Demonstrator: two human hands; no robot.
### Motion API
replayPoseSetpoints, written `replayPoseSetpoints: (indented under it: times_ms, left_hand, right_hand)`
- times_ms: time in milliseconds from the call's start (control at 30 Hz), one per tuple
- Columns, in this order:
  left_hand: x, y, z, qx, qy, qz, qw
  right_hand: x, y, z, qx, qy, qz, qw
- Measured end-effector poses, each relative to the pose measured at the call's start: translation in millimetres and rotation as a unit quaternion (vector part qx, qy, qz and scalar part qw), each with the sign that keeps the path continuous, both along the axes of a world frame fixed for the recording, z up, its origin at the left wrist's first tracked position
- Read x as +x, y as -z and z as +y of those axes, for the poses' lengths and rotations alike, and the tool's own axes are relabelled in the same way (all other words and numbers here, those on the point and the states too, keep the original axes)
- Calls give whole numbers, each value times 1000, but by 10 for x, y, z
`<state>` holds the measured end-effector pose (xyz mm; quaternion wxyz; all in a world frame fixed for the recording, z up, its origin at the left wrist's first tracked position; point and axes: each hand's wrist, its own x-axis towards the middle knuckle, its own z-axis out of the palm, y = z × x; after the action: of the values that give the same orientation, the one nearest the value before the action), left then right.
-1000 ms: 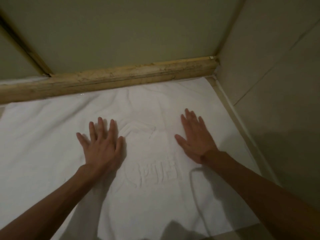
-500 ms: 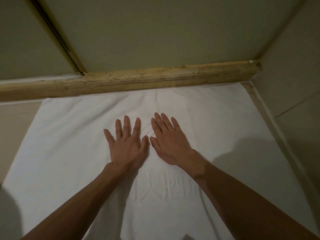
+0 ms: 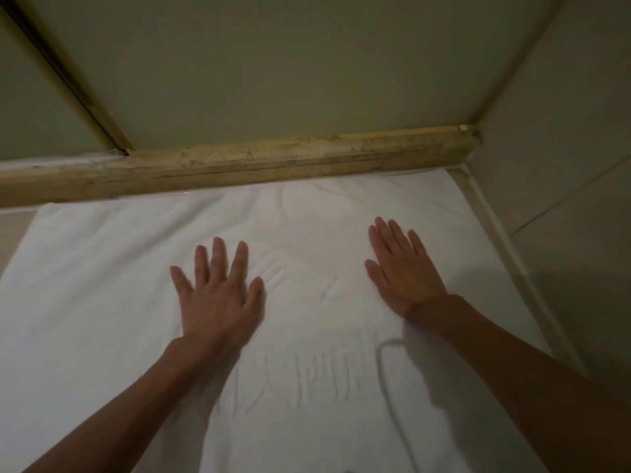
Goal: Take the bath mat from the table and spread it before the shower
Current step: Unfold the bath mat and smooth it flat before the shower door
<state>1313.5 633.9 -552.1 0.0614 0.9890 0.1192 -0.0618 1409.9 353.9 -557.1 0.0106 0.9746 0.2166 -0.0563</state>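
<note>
The white bath mat (image 3: 102, 295) lies flat on the floor, its far edge against the raised stone threshold (image 3: 239, 165) of the shower. An embossed pattern shows in the mat's middle. My left hand (image 3: 215, 295) presses flat on the mat left of centre, fingers straight and spread. My right hand (image 3: 403, 268) lies flat on the mat right of centre, fingers straight and together. Both forearms reach in from the bottom of the view.
A glass shower panel with a dark frame strip (image 3: 65, 80) rises behind the threshold. A tiled wall (image 3: 563, 199) borders the mat on the right. A strip of bare floor (image 3: 13, 230) shows at the left.
Half a second ago my hands lay side by side at the mat's centre. They have slid apart, the left leftward and the right rightward, over the cloth.
</note>
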Motion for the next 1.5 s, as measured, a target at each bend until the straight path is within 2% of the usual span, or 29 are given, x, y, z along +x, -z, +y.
replayPoseSetpoints:
  times_ms: [233,500,867,1100,1233,1367,1500]
  left_hand:
    - [13,33,16,11,-7,0,1000]
    - [0,25,36,13,-1,3,1000]
    - [23,36,72,-2,6,8,1000]
    - [527,-88,158,-3,37,-35,999]
    - [816,-50,83,13,58,-28,998]
    - [890,74,83,17,41,-1,999]
    - [896,122,89,21,41,-17,999]
  right_hand:
    - [55,-47,-495,54,54,-23,997]
    - [156,-19,-920,51,101,-3,994]
    - [151,-119,-724,65,117,11,991]
    - [270,-345,590,104,-32,14,994]
    - [374,-290,1191,70,-92,35,993]
    - [468,-110,1315,34,-107,41,993]
    - [547,0,1173,43,-112,19,993]
